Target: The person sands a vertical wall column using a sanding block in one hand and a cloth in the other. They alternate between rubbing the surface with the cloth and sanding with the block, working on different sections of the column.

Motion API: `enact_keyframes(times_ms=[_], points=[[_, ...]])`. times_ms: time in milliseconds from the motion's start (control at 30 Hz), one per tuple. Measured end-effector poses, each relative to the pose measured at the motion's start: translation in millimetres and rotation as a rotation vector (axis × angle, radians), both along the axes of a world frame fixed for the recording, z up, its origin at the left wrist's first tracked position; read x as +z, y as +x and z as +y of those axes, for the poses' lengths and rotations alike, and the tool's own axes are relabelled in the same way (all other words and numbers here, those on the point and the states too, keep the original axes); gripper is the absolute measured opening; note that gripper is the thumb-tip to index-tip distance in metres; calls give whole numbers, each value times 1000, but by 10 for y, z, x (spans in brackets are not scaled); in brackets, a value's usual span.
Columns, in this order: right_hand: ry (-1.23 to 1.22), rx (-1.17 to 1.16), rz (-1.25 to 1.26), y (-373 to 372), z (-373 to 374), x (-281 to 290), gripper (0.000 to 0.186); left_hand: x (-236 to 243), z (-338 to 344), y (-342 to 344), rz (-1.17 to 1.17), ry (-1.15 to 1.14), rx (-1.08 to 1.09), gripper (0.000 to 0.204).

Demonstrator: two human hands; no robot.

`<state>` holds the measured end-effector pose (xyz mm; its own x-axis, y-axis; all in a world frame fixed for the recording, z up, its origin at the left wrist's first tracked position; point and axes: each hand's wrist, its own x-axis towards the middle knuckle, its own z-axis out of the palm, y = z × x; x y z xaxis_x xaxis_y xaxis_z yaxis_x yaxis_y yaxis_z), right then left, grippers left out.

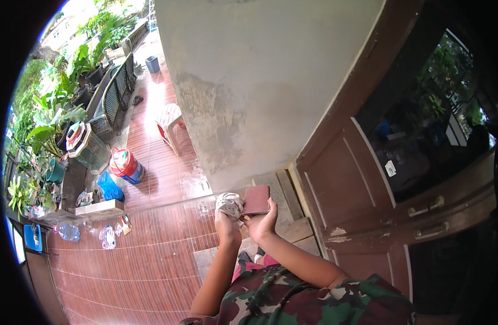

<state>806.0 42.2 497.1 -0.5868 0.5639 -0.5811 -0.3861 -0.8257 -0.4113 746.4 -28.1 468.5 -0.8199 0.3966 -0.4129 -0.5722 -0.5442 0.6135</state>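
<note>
My left hand (227, 228) is closed around a crumpled whitish cloth (229, 203). Right beside it, my right hand (264, 224) grips a flat reddish-brown sanding block (256, 200), its broad face turned up. Both hands are close together in front of my body, the fingers partly hidden behind what they hold. Beyond them rises a grey plastered wall (276, 76) with a rough, worn patch low on its left part. To the right stands a brown wooden door (335, 189) with dark glass, metal handles and a chipped spot in its paint.
A red-and-blue bucket (127, 167) and a pale plastic stool (172, 125) stand on the tiled floor (135, 265) at left. Near them are a blue bag (110, 187), a clear jug (69, 232) and potted plants (48, 130). Stone steps (278, 195) lie by the door.
</note>
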Motion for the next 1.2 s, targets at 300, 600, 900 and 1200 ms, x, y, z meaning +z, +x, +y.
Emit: enact_keyframes(times_ms=[300,600,900,1200], points=[[118,161,-42,-135,299,-90,67,-273,337,-422,-4,-219,319,38],[-62,183,36,-418,830,104,68,79,902,-606,172,-400,168,43],[-139,344,68,-404,1463,-28,68,57,1345,-627,201,-167,140,43],[103,-76,97,-447,1784,-138,62,325,1603,-696,375,-223,-48,36]])
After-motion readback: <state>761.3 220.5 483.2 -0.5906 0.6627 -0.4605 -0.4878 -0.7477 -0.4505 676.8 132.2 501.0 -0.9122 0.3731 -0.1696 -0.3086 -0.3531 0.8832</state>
